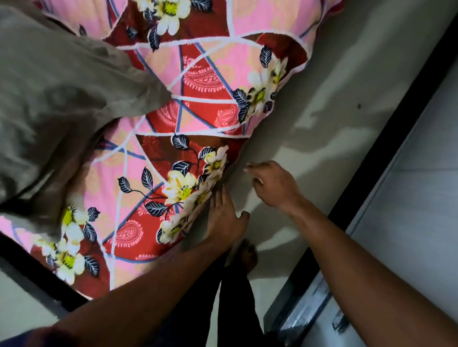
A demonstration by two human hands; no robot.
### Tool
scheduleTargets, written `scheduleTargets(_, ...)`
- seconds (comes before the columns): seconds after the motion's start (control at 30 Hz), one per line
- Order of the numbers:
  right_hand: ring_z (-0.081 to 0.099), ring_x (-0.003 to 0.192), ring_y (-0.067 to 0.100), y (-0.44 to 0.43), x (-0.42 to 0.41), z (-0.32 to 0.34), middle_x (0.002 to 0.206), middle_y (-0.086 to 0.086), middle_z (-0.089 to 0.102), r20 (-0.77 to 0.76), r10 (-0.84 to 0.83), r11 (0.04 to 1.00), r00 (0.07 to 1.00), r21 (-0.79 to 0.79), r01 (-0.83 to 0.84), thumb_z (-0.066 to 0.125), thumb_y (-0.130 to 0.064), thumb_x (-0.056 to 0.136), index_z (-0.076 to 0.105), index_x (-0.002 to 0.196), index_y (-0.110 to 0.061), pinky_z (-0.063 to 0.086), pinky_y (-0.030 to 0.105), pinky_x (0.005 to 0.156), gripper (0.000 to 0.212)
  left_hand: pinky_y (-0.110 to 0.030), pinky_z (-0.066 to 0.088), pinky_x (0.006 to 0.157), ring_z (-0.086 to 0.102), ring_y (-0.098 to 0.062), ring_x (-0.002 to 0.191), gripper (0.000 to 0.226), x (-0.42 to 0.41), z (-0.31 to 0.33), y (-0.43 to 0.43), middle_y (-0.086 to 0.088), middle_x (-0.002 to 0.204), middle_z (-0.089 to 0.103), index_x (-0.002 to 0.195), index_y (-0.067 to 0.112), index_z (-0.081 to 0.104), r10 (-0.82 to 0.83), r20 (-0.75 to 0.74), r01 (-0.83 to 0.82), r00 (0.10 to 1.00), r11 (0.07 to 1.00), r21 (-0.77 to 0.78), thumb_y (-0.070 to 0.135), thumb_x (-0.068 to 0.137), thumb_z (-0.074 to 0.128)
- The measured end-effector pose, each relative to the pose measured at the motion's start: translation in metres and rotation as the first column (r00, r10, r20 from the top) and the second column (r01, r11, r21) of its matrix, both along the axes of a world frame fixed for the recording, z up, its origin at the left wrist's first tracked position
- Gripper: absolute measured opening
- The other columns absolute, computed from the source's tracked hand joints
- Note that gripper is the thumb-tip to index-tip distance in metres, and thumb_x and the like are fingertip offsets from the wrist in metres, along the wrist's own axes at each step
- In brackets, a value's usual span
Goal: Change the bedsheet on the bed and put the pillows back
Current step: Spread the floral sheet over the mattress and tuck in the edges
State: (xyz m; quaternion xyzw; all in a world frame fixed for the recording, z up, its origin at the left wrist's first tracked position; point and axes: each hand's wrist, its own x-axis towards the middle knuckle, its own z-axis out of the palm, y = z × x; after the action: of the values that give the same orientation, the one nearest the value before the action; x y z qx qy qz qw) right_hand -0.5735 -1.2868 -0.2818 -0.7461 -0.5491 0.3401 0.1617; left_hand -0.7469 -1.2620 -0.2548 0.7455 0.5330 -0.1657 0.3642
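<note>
**Both hands at the bed's right edge, sheet spread**

Looking down the side of the bed [32, 269]; only its dark frame shows, along the lower left edge.

- Sheet [200, 76]: pink and red, with white flowers and dark leaves. It is spread over the top of the bed. Its right edge drops off the bed's side toward the floor [329, 80], running on a slant from upper right to lower centre.
- Grey cloth [56, 94]: a rumpled heap lying on the sheet along the bed's left side. I cannot tell whether it is a blanket, a pillow or another sheet.
- Left hand [225, 217]: fingers straight and together, laid flat against the sheet's hanging edge by the lower flower cluster, with the thumb spread out to the right. It presses or touches the sheet and does not grasp it.
- Right hand [271, 186]: just right of that same edge and a little higher. The fingers are relaxed and loosely spread, pointing toward the sheet. It holds nothing. I cannot tell whether the fingertips touch the cloth; motion blur softens them.
- Bare foot [248, 254] on the floor, directly below the left hand, with dark trousers [233, 308] above it.
- A black strip [406, 127] runs along the floor's right side, with a pale surface beyond it.
</note>
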Motion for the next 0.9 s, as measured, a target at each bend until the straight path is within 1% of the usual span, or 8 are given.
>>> scheduleTargets(0.17,0.042,0.139,0.029,0.030,0.048,-0.013,0.158,-0.001,0.041,0.096,0.070,0.997,0.993,0.015,-0.072,0.056,-0.022,0.093,0.049,0.147,-0.019,0.050,0.046,0.101,0.055,-0.046,0.024,0.121,0.024,-0.029,0.149,0.082,0.062,-0.005,0.031,-0.016,0.160,0.029,0.154,0.006,0.026,-0.204,0.192,0.194,0.960,0.978,0.072,0.035,0.085,0.058)
scheduleTargets(0.27,0.035,0.145,0.027,0.052,0.055,-0.025,0.157,0.000,0.041,0.154,0.089,0.995,0.984,0.036,-0.096,0.043,-0.033,0.095,0.048,0.145,-0.022,0.047,0.045,0.101,0.051,-0.046,0.028,0.119,0.030,-0.030,0.146,0.086,0.080,-0.017,0.050,-0.017,0.158,0.034,0.153,0.003,0.028,-0.193,0.153,0.171,0.969,0.975,0.142,0.034,0.081,0.064)
scheduleTargets(0.4,0.022,0.152,0.025,0.062,0.059,-0.035,0.165,-0.003,0.024,0.151,0.172,0.981,0.973,-0.113,-0.156,0.044,-0.037,0.093,0.033,0.155,-0.029,0.032,0.047,0.112,0.064,-0.045,0.030,0.118,0.037,-0.035,0.142,0.080,0.091,-0.022,0.065,-0.021,0.153,0.040,0.150,-0.001,0.032,-0.242,0.109,0.217,0.964,0.955,0.202,0.030,0.085,0.065)
scheduleTargets(0.53,0.029,0.148,0.022,0.074,0.071,-0.030,0.158,-0.010,0.035,0.124,0.229,0.964,0.966,-0.166,-0.208,0.052,-0.043,0.088,0.044,0.148,-0.035,0.042,0.043,0.101,0.061,-0.052,0.035,0.112,0.044,-0.041,0.134,0.062,0.108,-0.032,0.059,-0.023,0.146,0.043,0.143,-0.006,0.040,-0.129,0.060,0.122,0.990,0.985,0.120,0.032,0.095,0.041)
scheduleTargets(0.6,0.038,0.142,0.022,0.084,0.080,-0.018,0.150,-0.009,0.048,0.091,0.225,0.965,0.970,-0.160,-0.208,0.042,-0.042,0.092,0.055,0.138,-0.033,0.046,0.042,0.094,0.049,-0.049,0.036,0.113,0.046,-0.038,0.134,0.068,0.123,-0.028,0.060,-0.023,0.145,0.046,0.144,-0.005,0.042,-0.067,0.010,0.066,0.998,0.995,0.075,0.039,0.091,0.038)
scheduleTargets(0.73,0.066,0.109,0.028,0.085,0.111,0.007,0.116,0.001,0.074,0.028,0.022,0.997,0.999,0.067,-0.024,0.037,-0.027,0.081,0.077,0.110,-0.020,0.057,0.036,0.081,0.050,-0.047,0.047,0.102,0.056,-0.040,0.122,0.074,0.156,-0.014,0.070,-0.026,0.133,0.056,0.139,-0.005,0.049,0.079,0.035,-0.079,0.996,0.997,-0.001,0.041,0.082,0.038)
scheduleTargets(0.83,0.063,0.118,0.030,0.073,0.159,0.002,0.131,0.007,0.067,0.098,-0.199,0.977,0.975,0.094,0.190,0.053,-0.018,0.085,0.071,0.123,-0.016,0.054,0.038,0.097,0.043,-0.044,0.034,0.114,0.034,-0.038,0.141,0.094,0.183,0.002,0.083,-0.022,0.155,0.032,0.155,0.004,0.021,0.261,-0.052,-0.266,0.964,0.945,-0.189,0.049,0.077,0.046)
scheduleTargets(0.9,0.057,0.127,0.030,0.074,0.195,0.001,0.140,0.009,0.061,0.124,-0.250,0.964,0.960,0.125,0.234,0.058,-0.023,0.090,0.065,0.132,-0.012,0.046,0.038,0.107,0.044,-0.042,0.036,0.113,0.037,-0.035,0.141,0.093,0.200,0.009,0.089,-0.018,0.155,0.037,0.155,0.007,0.024,0.216,-0.018,-0.213,0.976,0.939,-0.269,0.052,0.076,0.046)
